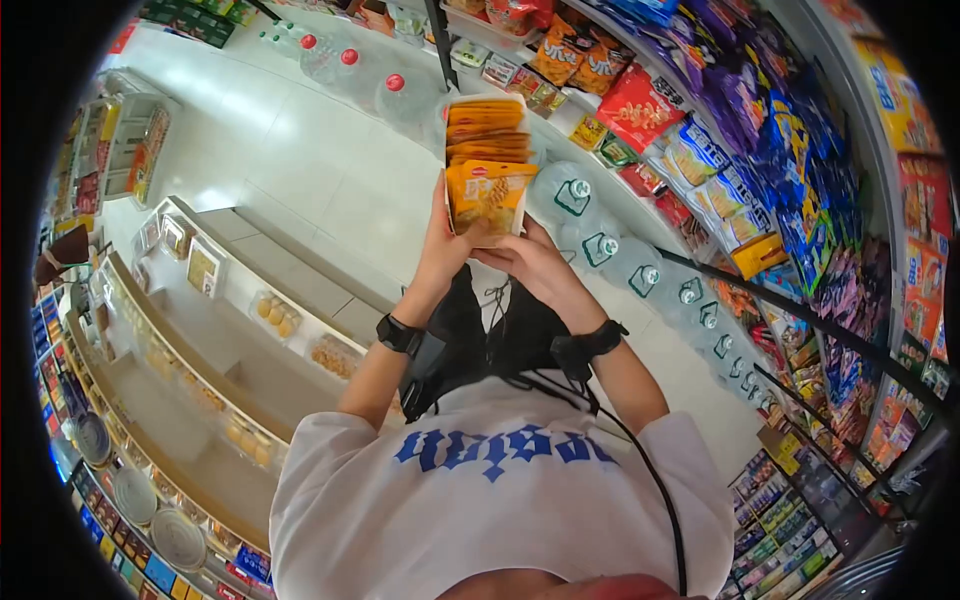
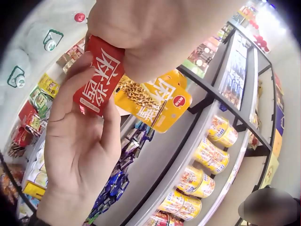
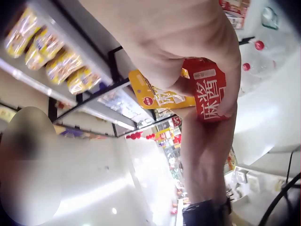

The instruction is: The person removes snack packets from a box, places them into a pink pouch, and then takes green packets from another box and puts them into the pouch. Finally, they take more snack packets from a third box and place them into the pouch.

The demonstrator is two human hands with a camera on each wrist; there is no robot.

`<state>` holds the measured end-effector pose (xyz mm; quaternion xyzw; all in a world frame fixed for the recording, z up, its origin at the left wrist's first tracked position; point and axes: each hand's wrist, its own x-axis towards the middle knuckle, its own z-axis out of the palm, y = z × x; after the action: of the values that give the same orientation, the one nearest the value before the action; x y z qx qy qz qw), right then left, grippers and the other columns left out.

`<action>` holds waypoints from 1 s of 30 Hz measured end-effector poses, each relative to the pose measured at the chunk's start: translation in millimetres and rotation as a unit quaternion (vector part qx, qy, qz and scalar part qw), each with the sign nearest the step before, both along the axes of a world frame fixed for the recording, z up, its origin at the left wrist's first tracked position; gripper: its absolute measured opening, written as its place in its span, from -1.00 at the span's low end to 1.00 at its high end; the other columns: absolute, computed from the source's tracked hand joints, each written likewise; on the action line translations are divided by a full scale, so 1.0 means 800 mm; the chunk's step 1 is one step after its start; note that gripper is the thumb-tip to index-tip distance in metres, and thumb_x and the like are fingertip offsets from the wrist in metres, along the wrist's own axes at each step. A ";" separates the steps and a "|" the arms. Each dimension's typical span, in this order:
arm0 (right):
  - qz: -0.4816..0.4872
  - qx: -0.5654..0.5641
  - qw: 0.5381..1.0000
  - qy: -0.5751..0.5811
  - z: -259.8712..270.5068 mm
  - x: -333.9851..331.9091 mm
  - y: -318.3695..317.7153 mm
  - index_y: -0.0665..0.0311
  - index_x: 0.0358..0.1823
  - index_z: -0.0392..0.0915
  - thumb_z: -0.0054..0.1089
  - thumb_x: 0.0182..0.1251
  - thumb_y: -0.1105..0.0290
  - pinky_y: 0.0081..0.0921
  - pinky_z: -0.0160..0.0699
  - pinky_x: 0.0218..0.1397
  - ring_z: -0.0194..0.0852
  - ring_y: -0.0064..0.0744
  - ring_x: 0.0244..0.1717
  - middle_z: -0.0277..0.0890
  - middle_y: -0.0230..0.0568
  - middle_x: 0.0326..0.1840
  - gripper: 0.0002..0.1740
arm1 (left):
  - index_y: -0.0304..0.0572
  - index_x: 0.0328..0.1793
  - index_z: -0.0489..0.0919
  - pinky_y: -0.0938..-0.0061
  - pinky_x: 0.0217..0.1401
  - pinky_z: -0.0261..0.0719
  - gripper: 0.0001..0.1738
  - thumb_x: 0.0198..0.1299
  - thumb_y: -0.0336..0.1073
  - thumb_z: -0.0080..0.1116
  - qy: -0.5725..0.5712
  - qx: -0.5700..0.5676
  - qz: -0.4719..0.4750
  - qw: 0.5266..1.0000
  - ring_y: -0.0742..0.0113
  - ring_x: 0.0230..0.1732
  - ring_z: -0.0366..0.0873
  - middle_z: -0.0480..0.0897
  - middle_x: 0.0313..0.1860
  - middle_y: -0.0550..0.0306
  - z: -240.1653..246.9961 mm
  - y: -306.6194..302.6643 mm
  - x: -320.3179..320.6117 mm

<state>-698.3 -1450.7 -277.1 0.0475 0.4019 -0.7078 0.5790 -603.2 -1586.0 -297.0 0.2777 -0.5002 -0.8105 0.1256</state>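
Both hands hold a small display box [image 2: 99, 77] of yellow snack packets in front of the body. Its visible end is red with white Chinese lettering. In the head view, a row of packets [image 1: 487, 130] stands on edge in the far part, and one packet [image 1: 490, 195] lies face up at the near end. My left hand [image 1: 437, 250] grips the near left corner, with its thumb at the front packet. My right hand [image 1: 545, 268] grips the near right corner, its fingers curled round the box's end. In the wrist views, the hands partly cover the box.
Shelves of bagged snacks [image 1: 720, 180] rise on the right. Large clear water bottles [image 1: 600, 248] line the floor along them, and red-capped bottles [image 1: 395, 95] stand farther ahead. A tiered shelf with clear packs [image 1: 205, 265] is at the left. A black cable [image 1: 655, 465] hangs over the shirt.
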 end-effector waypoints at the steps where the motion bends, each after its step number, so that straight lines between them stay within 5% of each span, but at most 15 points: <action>1: -0.003 0.001 1.000 -0.026 -0.016 -0.001 -0.007 0.26 0.62 -0.06 0.00 0.42 0.68 -0.04 0.61 0.44 0.53 -0.04 0.37 0.38 0.07 0.41 -0.22 | -0.12 0.65 0.08 0.37 0.40 0.51 -0.20 0.35 -0.54 0.18 -0.006 -0.002 -0.005 1.000 0.29 0.42 0.47 0.46 0.41 0.07 -0.013 -0.007 0.000; 9: -0.057 0.061 0.996 -0.029 -0.135 -0.030 -0.030 0.15 0.65 -0.11 -0.06 0.41 0.68 -0.02 0.58 0.46 0.52 0.00 0.37 0.29 0.05 0.48 -0.18 | -0.10 0.64 0.18 0.39 0.51 0.38 -0.16 0.32 -0.37 0.38 -0.065 0.074 -0.160 0.982 0.32 0.39 0.47 0.47 0.43 0.05 -0.090 -0.085 -0.014; 12: -0.085 0.061 0.993 -0.045 -0.194 -0.049 -0.029 0.16 0.64 -0.08 -0.08 0.38 0.68 -0.07 0.61 0.41 0.55 0.03 0.31 0.36 0.07 0.42 -0.18 | -0.13 0.59 0.34 0.37 0.51 0.39 -0.31 0.37 -0.33 0.32 -0.152 0.101 -0.174 0.968 0.30 0.38 0.48 0.56 0.37 0.00 -0.162 -0.116 0.002; 13: -0.098 0.061 0.992 -0.054 -0.224 -0.054 -0.024 0.17 0.62 -0.05 -0.08 0.37 0.68 -0.09 0.62 0.39 0.56 0.03 0.30 0.39 0.08 0.39 -0.20 | -0.15 0.48 0.48 0.32 0.47 0.43 -0.51 0.48 -0.26 0.17 -0.156 0.035 -0.179 0.971 0.26 0.35 0.53 0.67 0.24 -0.02 -0.187 -0.123 0.007; 19: -0.226 0.011 0.967 -0.114 -0.380 -0.099 -0.013 0.35 0.37 0.30 -0.06 0.37 0.66 -0.25 0.65 0.26 0.61 0.00 0.15 0.50 0.10 0.27 -0.48 | -0.24 0.25 0.60 0.33 0.11 0.59 -0.57 0.39 -0.13 0.13 -0.306 0.092 0.002 0.948 0.28 0.00 0.70 0.75 -0.06 0.02 -0.452 -0.109 0.106; 22: -0.267 0.002 0.953 -0.143 -0.446 -0.127 0.002 0.41 0.27 0.39 0.01 0.36 0.66 -0.31 0.65 0.22 0.58 -0.03 0.11 0.52 0.06 0.21 -0.57 | -0.31 0.23 0.61 0.26 0.05 0.64 -0.50 0.30 -0.10 0.19 -0.474 0.118 -0.003 0.872 0.12 -0.01 0.73 0.77 -0.08 -0.12 -0.557 -0.063 0.169; 24: -0.293 0.008 0.943 -0.159 -0.476 -0.145 0.003 0.41 0.25 0.40 0.05 0.35 0.66 -0.32 0.65 0.22 0.55 -0.03 0.14 0.52 0.03 0.18 -0.57 | -0.36 0.22 0.59 0.30 0.08 0.63 -0.43 0.25 -0.04 0.26 -0.572 -0.013 -0.139 0.809 0.19 0.11 0.70 0.72 0.10 -0.18 -0.674 -0.022 0.254; 26: -0.319 0.005 0.937 -0.145 -0.500 -0.158 0.003 0.61 0.33 0.25 -0.03 0.29 0.67 -0.33 0.62 0.28 0.48 -0.04 0.18 0.42 0.16 0.24 -0.46 | -0.59 0.15 0.58 0.13 0.23 0.60 -0.28 0.04 -0.03 0.39 -0.598 -0.168 -0.081 0.779 -0.32 0.17 0.66 0.68 0.07 -0.51 -0.627 0.023 0.249; 30: -0.335 0.011 0.933 -0.130 -0.541 -0.178 0.007 0.59 0.32 0.27 -0.02 0.29 0.67 -0.33 0.63 0.28 0.48 -0.04 0.18 0.43 0.14 0.24 -0.47 | -0.57 0.19 0.53 0.06 0.24 0.63 -0.14 -0.05 0.07 0.48 -0.639 -0.112 -0.191 0.737 -0.33 0.19 0.64 0.65 0.13 -0.52 -0.554 0.061 0.212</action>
<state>-840.6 -1445.3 -709.6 0.2769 0.2916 -0.8440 0.3549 -433.6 -1537.3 -740.6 0.6131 -0.5923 -0.3879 -0.3504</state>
